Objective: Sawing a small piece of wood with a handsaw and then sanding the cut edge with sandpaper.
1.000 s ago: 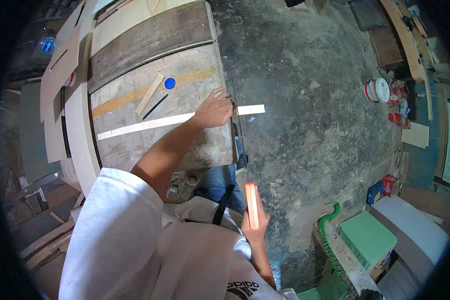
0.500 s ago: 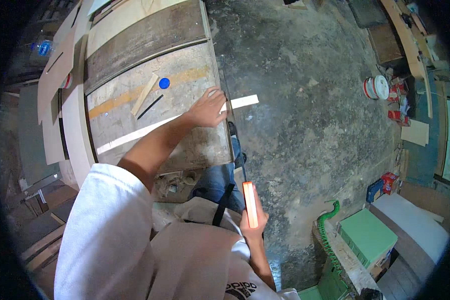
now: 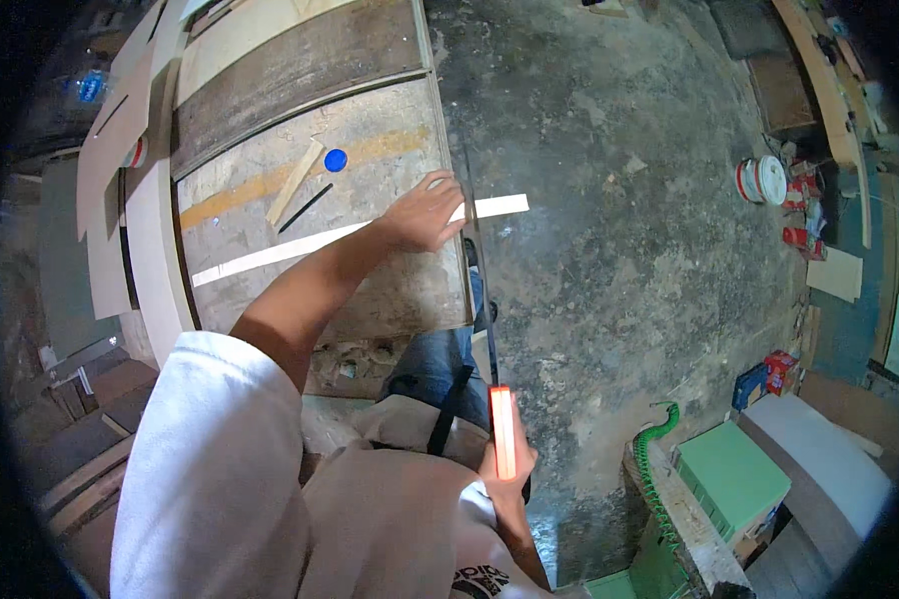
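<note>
A long, narrow, pale wooden strip (image 3: pixel 300 248) is laid from left to right across a worn grey-brown wooden bench (image 3: pixel 400 292), its right end being carried out past the bench's right edge, over the floor. The strip is covered near that edge by the left hand (image 3: pixel 425 212), which is set down from above with its fingers bent; whether the strip is gripped or only pressed cannot be told. The orange-and-pale block-shaped handle (image 3: pixel 503 434) of a saw is wrapped by the closed right hand (image 3: pixel 509 471), placed nearer the body and to the right of the bench. The saw's long, thin, dark blade (image 3: pixel 486 309) is pointed to the far side, lined up just beside the bench's right edge and crossed with the strip close to the left hand's fingers.

To the right, a wide stretch of stained grey concrete floor (image 3: pixel 619 270) is spread between the bench and a white round bucket (image 3: pixel 766 180). On the bench, beyond the strip, a short pale wooden piece (image 3: pixel 297 183), a thin black stick (image 3: pixel 306 208) and a round blue disc (image 3: pixel 336 160) are grouped, well inside the right edge.
</note>
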Available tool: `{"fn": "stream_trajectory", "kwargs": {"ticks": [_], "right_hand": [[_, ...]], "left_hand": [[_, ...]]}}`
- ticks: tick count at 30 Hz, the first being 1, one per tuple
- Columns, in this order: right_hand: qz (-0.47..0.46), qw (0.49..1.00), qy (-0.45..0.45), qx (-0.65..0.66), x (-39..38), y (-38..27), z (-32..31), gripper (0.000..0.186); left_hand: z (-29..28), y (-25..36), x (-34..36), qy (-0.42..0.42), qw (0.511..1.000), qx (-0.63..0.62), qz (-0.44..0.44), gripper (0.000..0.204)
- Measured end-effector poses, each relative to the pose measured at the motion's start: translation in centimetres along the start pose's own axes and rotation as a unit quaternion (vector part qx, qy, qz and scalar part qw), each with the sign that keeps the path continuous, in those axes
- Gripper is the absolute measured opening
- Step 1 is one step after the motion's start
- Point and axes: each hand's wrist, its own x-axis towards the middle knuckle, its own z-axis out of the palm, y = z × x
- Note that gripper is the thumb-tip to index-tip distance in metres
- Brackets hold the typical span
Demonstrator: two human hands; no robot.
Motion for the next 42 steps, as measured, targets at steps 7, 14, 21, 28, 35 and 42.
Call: {"fn": "stream_trajectory", "kwargs": {"ticks": [7, 14, 21, 28, 35, 42], "right_hand": [[-0.024, 1.0, -0.011, -0.005, 4.8, 0.3, 1.7, 0.064], [-0.035, 0.999, -0.011, -0.021, 2.7, 1.0, 1.0, 0.065], [-0.03, 0.999, -0.013, -0.027, 2.1, 0.3, 0.6, 0.064], [-0.04, 0.999, -0.002, -0.022, 3.9, 0.3, 1.1, 0.063], [-0.01, 1.0, -0.019, -0.014, 2.9, 0.2, 0.2, 0.063], [-0.093, 0.994, 0.017, -0.046, 6.7, 0.6, 2.7, 0.067]], "left_hand": [[0.6, -0.7, -0.3, -0.034, 0.999, -0.011, -0.017, 0.041], [0.3, -0.3, -0.1, -0.063, 0.998, 0.009, -0.021, 0.039], [0.7, -0.9, -0.4, -0.023, 0.999, 0.019, -0.01, 0.039], [0.7, -0.6, 0.0, -0.036, 0.999, 0.0, -0.006, 0.038], [0.7, -0.8, -0.1, -0.016, 1.0, -0.007, -0.008, 0.038], [1.0, -0.7, -0.4, -0.002, 1.0, -0.017, -0.003, 0.037]]}}
